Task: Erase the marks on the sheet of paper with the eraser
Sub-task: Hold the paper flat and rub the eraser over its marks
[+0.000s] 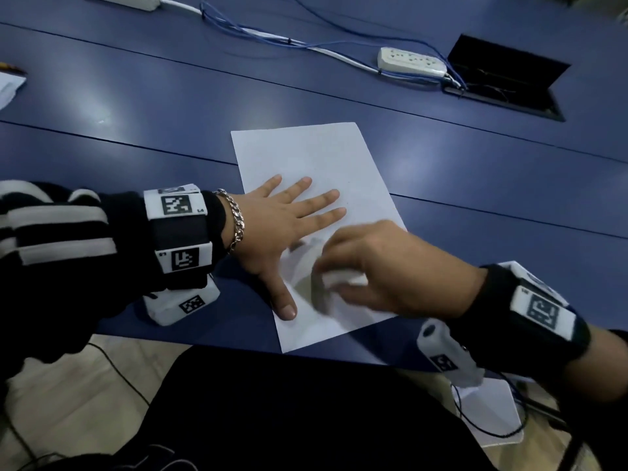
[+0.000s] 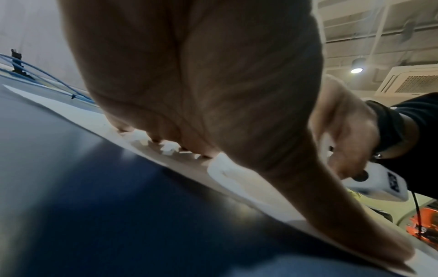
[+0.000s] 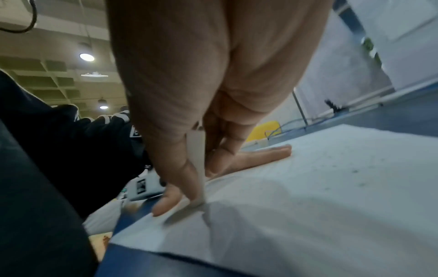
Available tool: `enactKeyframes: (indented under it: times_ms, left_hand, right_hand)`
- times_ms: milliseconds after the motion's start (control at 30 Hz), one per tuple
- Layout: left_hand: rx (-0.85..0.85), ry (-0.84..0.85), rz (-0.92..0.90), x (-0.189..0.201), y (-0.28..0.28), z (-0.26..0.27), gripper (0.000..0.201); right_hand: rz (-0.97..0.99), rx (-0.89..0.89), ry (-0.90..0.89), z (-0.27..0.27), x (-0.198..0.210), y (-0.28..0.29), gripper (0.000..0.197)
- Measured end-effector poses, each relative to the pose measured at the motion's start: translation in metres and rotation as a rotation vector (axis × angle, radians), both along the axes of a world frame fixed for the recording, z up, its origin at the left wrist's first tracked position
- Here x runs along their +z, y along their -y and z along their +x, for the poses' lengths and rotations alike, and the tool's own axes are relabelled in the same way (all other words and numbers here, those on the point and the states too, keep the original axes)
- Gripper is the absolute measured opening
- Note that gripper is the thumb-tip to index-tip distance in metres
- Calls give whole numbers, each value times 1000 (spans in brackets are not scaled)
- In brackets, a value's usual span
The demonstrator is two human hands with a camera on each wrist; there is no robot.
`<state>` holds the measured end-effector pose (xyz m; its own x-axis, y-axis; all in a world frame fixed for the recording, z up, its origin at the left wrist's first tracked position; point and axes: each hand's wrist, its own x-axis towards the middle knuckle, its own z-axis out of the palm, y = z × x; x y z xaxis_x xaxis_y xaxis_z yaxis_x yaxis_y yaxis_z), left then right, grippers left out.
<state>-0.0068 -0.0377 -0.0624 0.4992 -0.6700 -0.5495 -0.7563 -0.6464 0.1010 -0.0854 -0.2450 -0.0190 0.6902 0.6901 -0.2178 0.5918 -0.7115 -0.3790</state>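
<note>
A white sheet of paper point(image 1: 316, 154) lies on the blue table point(image 1: 136, 113) near its front edge. My left hand point(image 1: 289, 226) lies flat on the sheet with fingers spread, pressing it down. My right hand point(image 1: 373, 260) is blurred over the lower part of the sheet, just right of the left thumb. It pinches a white eraser point(image 1: 343, 278). In the right wrist view the eraser point(image 3: 196, 150) sits between thumb and fingers, its lower end on the paper point(image 3: 308, 187). Faint dark specks point(image 3: 355, 171) dot the sheet farther out. The left wrist view shows my palm point(image 2: 189, 75) over the paper point(image 2: 232, 174).
Two white power strips point(image 1: 411, 61) point(image 1: 129, 0) and blue cables point(image 1: 265, 34) run along the far side of the table. An open black cable hatch point(image 1: 506, 76) sits at the far right. Another paper point(image 1: 8, 86) lies at the left edge.
</note>
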Motion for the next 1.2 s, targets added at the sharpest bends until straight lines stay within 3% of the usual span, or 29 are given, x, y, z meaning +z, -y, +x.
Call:
enactKeyframes:
  times_ms: [67,233,400,533,667,800,933,1000,1100,1200]
  left_hand:
    - [2,-1,11,0,0,1,166]
    - [11,-7,-25,1,0,0,169]
    - [9,4,1,1,1,-1,170]
    - [4,-2,-17,0,0,1,170]
    - [8,0,6,-2,1,1,171]
    - [26,-3,-4,-1,0,2,171]
    - [24,-3,19,0,1,2,171]
    - [22,-2,23,1,1,1,170]
    - [21,-2,34,1,2,1,168]
    - [19,-3,45,3,2,1,169]
  right_hand:
    - [-25,127,-58,0,4,-2,23]
    - [17,-61,62,24,1,-2,13]
    - [-35,61,-15,-2,-3,-10,11]
    - [64,-178,148,15,-6,-3,13]
    - [-13,-7,42,-10,-11,-8,16]
    - [-33,-178,148,11,-8,0,27]
    - [-51,-70,57,-14,-7,-3,26]
    - [-86,-113,25,-9,-5,1,27]
    - [-68,-240,121,2,-5,7,28]
    - [-78,-167,88,-16,-7,7,27]
